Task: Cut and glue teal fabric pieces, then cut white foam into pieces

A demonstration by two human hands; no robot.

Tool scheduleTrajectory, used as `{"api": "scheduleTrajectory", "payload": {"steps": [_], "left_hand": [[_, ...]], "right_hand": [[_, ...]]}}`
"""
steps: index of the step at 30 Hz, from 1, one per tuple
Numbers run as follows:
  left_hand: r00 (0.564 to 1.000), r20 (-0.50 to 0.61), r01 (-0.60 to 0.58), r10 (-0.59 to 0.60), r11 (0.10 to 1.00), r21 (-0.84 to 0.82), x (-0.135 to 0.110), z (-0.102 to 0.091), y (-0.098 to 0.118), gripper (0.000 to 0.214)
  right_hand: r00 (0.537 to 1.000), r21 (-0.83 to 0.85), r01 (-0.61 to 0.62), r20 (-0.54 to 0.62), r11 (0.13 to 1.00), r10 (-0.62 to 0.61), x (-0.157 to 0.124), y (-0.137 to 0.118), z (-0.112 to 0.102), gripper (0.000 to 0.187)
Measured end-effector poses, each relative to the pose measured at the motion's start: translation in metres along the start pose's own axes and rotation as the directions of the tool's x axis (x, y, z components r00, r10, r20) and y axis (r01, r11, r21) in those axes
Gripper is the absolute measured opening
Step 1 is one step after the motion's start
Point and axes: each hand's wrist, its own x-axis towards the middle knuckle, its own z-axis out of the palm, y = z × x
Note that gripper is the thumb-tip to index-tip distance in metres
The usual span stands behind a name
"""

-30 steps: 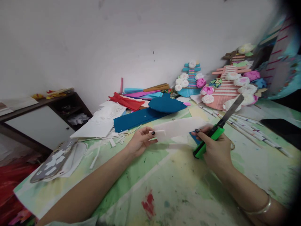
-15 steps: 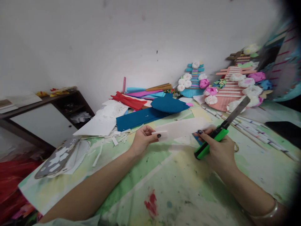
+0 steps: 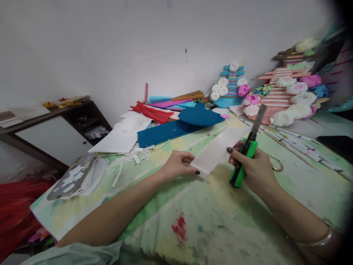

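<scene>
A strip of white paper (image 3: 217, 149) slants over the table between my hands. My left hand (image 3: 180, 165) pinches its near left end between thumb and fingers. My right hand (image 3: 255, 162) is wrapped round a green and black utility knife (image 3: 244, 163), its long blade pointing up and away. The thumb and fingertips of that hand also touch the strip's right side; part of the grip there is hidden. Beyond the strip lies a folded dark blue sheet (image 3: 162, 134), with a dark blue leaf-shaped piece (image 3: 201, 117) at its right end.
White sheets (image 3: 118, 136) and paper scraps (image 3: 142, 156) lie at the left, near a grey phone case (image 3: 73, 178). Flower-decorated lute shapes (image 3: 228, 88) lean against the wall. Several white sticks (image 3: 306, 151) and a dark phone-like object (image 3: 336, 143) are at the right.
The paper strip has turned from nearly level to slanting, its left end coming nearer. My left hand has shifted slightly right and down. The knife blade now stands steeper.
</scene>
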Motion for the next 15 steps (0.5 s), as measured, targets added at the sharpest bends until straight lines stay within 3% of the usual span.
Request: {"api": "scheduleTrajectory", "payload": {"steps": [3, 7, 15], "left_hand": [[0.999, -0.036, 0.012, -0.016, 0.994, -0.111, 0.000, 0.003, -0.002, 0.031], [0.991, -0.135, -0.044, 0.004, 0.954, -0.297, 0.000, 0.005, -0.002, 0.035], [0.994, -0.104, -0.059, 0.022, 0.927, -0.370, -0.006, 0.019, -0.001, 0.040]], "right_hand": [[0.993, -0.115, -0.056, 0.099, 0.992, 0.068, -0.005, -0.004, 0.002, 0.034], [0.985, -0.251, -0.070, 0.137, 0.965, 0.107, -0.013, -0.013, 0.006, 0.039], [0.959, -0.474, -0.020, 0.241, 0.880, 0.151, -0.026, -0.007, 0.014, 0.027]]}}
